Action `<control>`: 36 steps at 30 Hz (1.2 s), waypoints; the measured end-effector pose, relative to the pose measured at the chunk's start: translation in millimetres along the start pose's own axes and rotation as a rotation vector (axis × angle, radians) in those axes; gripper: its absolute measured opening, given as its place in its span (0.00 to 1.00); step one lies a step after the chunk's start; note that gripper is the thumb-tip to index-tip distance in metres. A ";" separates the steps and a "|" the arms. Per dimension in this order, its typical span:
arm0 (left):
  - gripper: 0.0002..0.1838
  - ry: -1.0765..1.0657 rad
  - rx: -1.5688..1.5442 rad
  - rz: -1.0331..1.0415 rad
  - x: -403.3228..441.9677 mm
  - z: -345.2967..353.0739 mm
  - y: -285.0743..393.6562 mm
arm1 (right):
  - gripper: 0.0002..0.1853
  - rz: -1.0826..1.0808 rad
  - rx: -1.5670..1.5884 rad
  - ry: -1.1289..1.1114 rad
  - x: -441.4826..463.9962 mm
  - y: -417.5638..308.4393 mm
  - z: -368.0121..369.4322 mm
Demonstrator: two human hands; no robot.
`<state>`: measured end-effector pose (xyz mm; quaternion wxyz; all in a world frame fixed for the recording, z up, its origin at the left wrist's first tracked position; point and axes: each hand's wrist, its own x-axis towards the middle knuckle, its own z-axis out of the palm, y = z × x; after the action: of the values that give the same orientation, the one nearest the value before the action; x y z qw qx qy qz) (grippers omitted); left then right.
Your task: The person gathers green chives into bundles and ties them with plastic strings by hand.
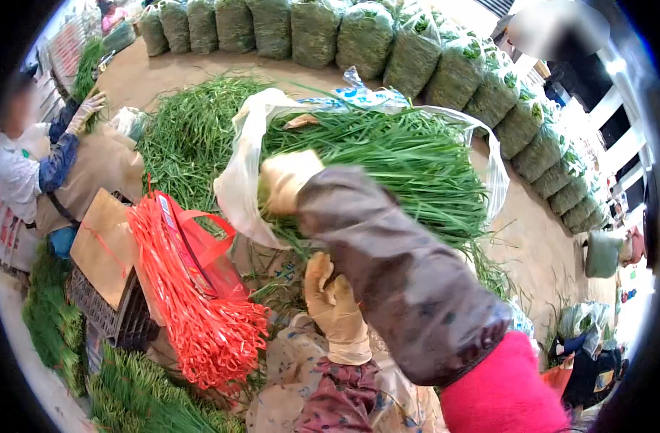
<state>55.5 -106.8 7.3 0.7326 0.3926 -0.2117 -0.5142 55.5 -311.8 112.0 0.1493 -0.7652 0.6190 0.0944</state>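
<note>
Brown flooring (535, 238) is bordered by a long row of tall, stuffed clear plastic sacks of greens (362, 43), and at the left a co-worker's gloved hand (88, 115) is held near more greens. Nearer the middle, a thick heap of long, narrow, bright green leaves (395, 151) is laid in a wide-mouthed, translucent white plastic bag (236, 191), beside a looser, tangled pile of green stalks (186, 137). Below that pile, a dense bundle of glossy red plastic strips (200, 310) is hung.

The right hand (290, 180), cream-gloved and blurred, is set against the left end of the leaves, just inside the bag's edge; whether anything is gripped cannot be told, as its fingers are hidden. The left hand (337, 314), in a tan glove, is held below the bag with thumb and fingers parted, and nothing is seen between them.

Single leaves are judged to be light, limp and easily creased, perhaps slippery if damp, while the whole heap would probably be felt as weighty and springy. It would best be held by the gathered left end, with the far tips left unsqueezed. The thin bag would likely be stretched or torn if lifted by its rim alone.
</note>
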 end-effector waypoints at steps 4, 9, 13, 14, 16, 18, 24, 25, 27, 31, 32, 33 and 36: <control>0.19 -0.063 -0.038 -0.099 -3.0 -1.1 -5.3 | 0.12 -0.001 0.445 0.385 -10.6 59.3 -40.3; 0.18 -0.279 -0.129 -0.174 -3.7 7.7 -3.4 | 0.17 -0.017 0.851 0.543 -6.6 126.7 -41.9; 0.21 -0.361 -0.045 -0.149 2.0 12.7 -9.2 | 0.19 -0.058 0.745 0.500 -18.1 121.2 -40.9; 0.22 -0.347 -0.054 -0.083 8.7 17.0 -8.4 | 0.19 -0.074 0.760 0.500 -23.1 113.6 -40.6; 0.26 -0.274 -0.065 0.010 38.2 25.7 -14.1 | 0.21 -0.071 0.690 0.515 -31.9 99.3 -43.8; 0.28 -0.217 0.013 0.094 77.7 34.4 -15.5 | 0.24 -0.053 0.693 0.487 -35.6 97.8 -43.5; 0.26 -0.177 -0.035 0.143 125.5 71.5 5.3 | 0.32 -0.325 0.877 0.388 -19.3 109.2 -24.9; 0.26 -0.173 -0.021 0.156 132.7 74.0 6.8 | 0.35 -0.275 0.812 0.265 -26.2 100.1 -31.6; 0.25 -0.166 -0.003 0.169 146.2 77.6 6.7 | 0.41 -0.331 0.519 0.135 -32.3 92.3 -31.9; 0.23 -0.244 0.182 0.274 157.8 63.1 3.7 | 0.48 -0.287 0.080 0.155 -48.7 67.6 -34.9; 0.23 -0.276 0.280 0.335 158.2 57.3 5.0 | 0.46 -0.293 0.032 0.213 -48.9 63.8 -29.8; 0.23 -0.308 0.382 0.408 155.6 54.8 6.6 | 0.44 -0.256 0.055 0.100 -52.1 59.7 -34.0; 0.21 -0.385 0.581 0.591 151.6 46.4 22.5 | 0.29 -0.214 0.224 0.376 -45.8 62.3 0.1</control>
<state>93.5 -259.1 38.9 0.6548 0.4017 -0.5823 -0.2661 -15.2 -281.3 120.1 0.1247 -0.8091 0.5581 -0.1355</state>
